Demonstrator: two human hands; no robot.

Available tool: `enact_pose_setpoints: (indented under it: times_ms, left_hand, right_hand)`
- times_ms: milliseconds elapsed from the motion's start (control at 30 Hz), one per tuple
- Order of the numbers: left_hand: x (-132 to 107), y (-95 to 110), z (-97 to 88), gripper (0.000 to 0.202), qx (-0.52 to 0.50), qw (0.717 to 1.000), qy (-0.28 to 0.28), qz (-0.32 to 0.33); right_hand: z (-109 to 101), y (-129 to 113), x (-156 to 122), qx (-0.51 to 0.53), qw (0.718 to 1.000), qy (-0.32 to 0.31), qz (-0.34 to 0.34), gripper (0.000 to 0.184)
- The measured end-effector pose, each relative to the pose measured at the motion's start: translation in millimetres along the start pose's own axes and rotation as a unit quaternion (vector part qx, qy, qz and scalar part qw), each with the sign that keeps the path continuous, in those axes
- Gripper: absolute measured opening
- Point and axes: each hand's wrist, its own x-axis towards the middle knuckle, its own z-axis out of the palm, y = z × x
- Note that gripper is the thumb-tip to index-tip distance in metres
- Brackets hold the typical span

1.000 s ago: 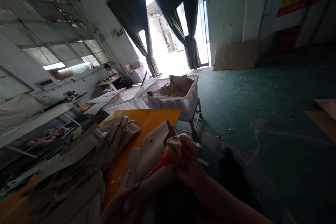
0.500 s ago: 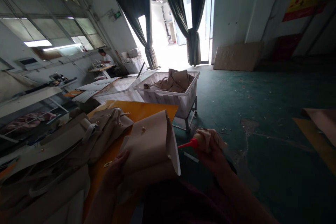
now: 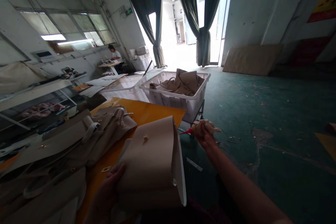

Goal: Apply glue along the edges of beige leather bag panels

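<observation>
My left hand [image 3: 111, 182] is closed on the left edge of a beige bag [image 3: 149, 150], thumb on top. A small gold clasp [image 3: 145, 139] sits on the bag's flap, and its open side with a white edge faces right. In my right hand [image 3: 208, 140] is a glue bottle [image 3: 201, 128] wrapped in a tan cloth. Its red nozzle [image 3: 187, 131] points left, close to the upper right corner of the bag; whether they touch I cannot tell. A gold metal plate [image 3: 106, 169] lies on the yellow board beside my left hand.
Several beige bag pieces [image 3: 68, 143] are heaped at the left on a yellow board [image 3: 157, 110]. Beyond it stands a white bin [image 3: 173, 98] of beige bags on a wheeled frame. A person [image 3: 114, 54] sits at a far table. Green floor [image 3: 241, 105] extends right.
The view has swung left. My right hand has raised the bottle from beside the bag's open side to near its upper corner. My left hand still holds the bag, now lower in view.
</observation>
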Motion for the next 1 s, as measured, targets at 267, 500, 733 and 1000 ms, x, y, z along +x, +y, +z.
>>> enact_pose_setpoints:
  times_ms: [267,500,733,1000]
  left_hand:
    - [6,-5,0.1,0.052,-0.022,1.0,-0.005,-0.019]
    - [6,-7,0.7,0.055,-0.035,0.999,0.016,-0.035]
    - [11,-12,-1.3,0.061,-0.061,0.997,0.007,-0.05]
    - [12,-15,-3.6,0.056,-0.07,0.996,-0.015,-0.053]
  right_hand:
    - [16,10,23,-0.009,1.0,0.012,-0.005,0.052]
    - [12,6,19,-0.013,1.0,0.011,-0.001,0.049]
    - [1,1,15,-0.027,1.0,-0.009,0.014,0.046]
    - [-21,5,2,-0.032,0.998,0.005,0.045,0.049]
